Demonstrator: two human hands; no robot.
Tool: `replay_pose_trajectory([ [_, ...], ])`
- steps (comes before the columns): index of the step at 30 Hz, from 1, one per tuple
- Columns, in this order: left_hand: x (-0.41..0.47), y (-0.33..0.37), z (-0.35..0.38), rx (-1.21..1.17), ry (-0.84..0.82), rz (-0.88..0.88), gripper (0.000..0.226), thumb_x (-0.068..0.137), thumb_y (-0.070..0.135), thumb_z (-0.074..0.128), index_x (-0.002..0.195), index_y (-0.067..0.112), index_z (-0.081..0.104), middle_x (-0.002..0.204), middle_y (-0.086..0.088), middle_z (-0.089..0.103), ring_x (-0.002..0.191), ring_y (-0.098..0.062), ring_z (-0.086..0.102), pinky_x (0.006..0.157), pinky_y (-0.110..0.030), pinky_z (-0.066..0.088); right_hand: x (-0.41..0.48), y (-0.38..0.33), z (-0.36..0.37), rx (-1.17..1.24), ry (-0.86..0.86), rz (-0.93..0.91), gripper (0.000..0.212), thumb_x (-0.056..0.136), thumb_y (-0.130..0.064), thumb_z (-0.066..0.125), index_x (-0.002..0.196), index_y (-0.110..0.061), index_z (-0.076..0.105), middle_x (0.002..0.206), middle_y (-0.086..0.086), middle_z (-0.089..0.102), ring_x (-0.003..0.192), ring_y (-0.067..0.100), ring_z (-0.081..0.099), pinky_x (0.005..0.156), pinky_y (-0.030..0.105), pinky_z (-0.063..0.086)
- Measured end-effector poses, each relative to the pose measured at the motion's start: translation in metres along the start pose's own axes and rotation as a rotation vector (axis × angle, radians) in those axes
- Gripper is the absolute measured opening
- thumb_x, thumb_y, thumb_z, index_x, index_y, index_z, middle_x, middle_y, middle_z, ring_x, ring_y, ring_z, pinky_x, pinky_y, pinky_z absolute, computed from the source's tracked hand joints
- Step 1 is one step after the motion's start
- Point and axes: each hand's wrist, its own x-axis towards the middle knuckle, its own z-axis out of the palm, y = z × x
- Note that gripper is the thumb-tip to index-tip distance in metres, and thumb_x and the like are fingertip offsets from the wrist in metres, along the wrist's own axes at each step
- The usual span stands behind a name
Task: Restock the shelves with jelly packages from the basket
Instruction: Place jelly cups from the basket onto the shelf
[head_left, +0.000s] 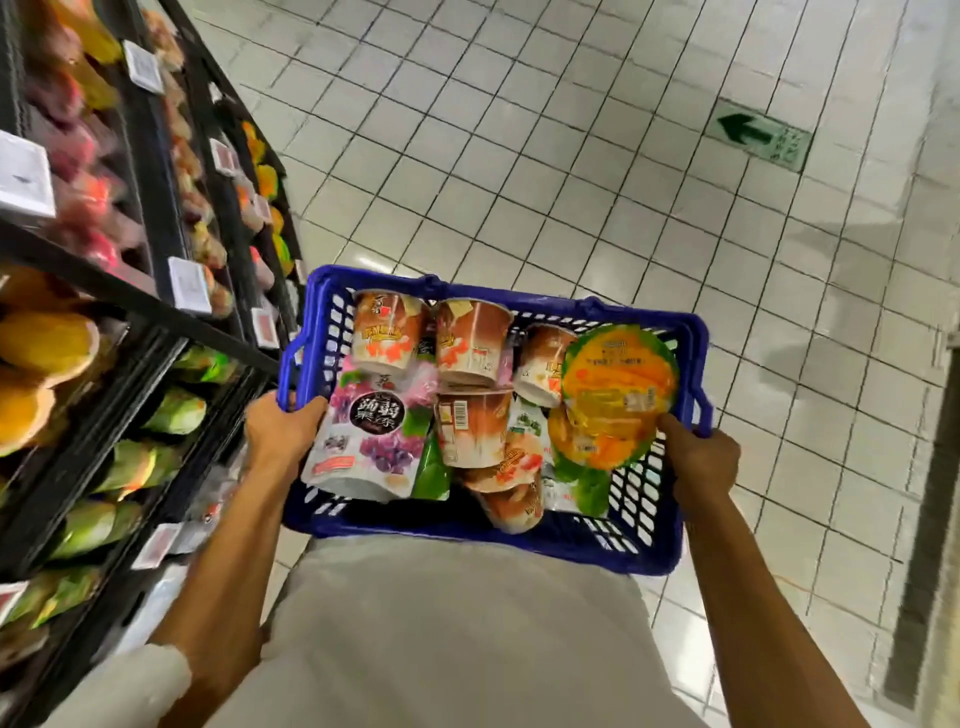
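Black shelving (156, 312), left of the aisle, several tiers: blurred pink-red packets (88, 208) on an upper tier, orange-yellow packets (47, 338) below, green pouches (176, 410) lower still. White price tags (189, 285) sit along the front rails.

Blue plastic basket (519, 296): brown-and-white jelly cups (472, 338) on their sides, one purple grape pouch (363, 431), one round orange-lidded tub (618, 384) at the right wall.

White tiled floor (519, 156): one green arrow marker (761, 136).
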Motion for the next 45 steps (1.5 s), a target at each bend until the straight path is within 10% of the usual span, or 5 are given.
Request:
replay_pose_trajectory([
  [22, 0.212, 0.218, 0.097, -0.223, 0.125, -0.371, 0.041, 0.063, 0.033, 0.071, 0.087, 0.0, 0.071, 0.085, -0.029, 0.069, 0.083, -0.042, 0.067, 0.074, -0.052, 0.054, 0.229, -0.397, 0.23, -0.395, -0.236, -0.298, 0.034, 0.074, -0.04, 0.077, 0.076, -0.01, 0.062, 0.065, 0.009, 0.061, 0.055, 0.023, 0.056, 0.052, 0.03, 0.045],
  [28, 0.247, 0.259, 0.131, -0.337, 0.267, -0.615, 0.015, 0.073, 0.018, 0.079, 0.08, 0.016, 0.066, 0.071, -0.009, 0.064, 0.067, -0.029, 0.062, 0.055, -0.029, 0.044, 0.281, -0.524, 0.339, -0.524, -0.377, -0.493, 0.035, 0.073, -0.041, 0.079, 0.061, -0.017, 0.056, 0.054, 0.004, 0.056, 0.049, 0.022, 0.052, 0.051, 0.03, 0.041],
  [35, 0.263, 0.304, 0.162, -0.503, 0.494, -0.871, 0.036, 0.075, 0.018, 0.079, 0.104, -0.001, 0.069, 0.093, -0.023, 0.069, 0.084, -0.04, 0.067, 0.073, -0.044, 0.053, 0.283, -0.658, 0.468, -0.686, -0.584, -0.745, 0.039, 0.067, -0.046, 0.079, 0.059, -0.016, 0.054, 0.051, 0.003, 0.054, 0.046, 0.022, 0.05, 0.048, 0.028, 0.039],
  [45, 0.303, 0.288, 0.194, -0.679, 0.677, -1.23, 0.033, 0.082, 0.022, 0.075, 0.098, -0.006, 0.069, 0.089, -0.024, 0.068, 0.079, -0.035, 0.065, 0.065, -0.03, 0.05, 0.205, -0.691, 0.662, -0.888, -0.741, -0.964, 0.047, 0.055, -0.054, 0.08, 0.058, -0.013, 0.058, 0.049, -0.001, 0.055, 0.046, 0.018, 0.051, 0.046, 0.027, 0.042],
])
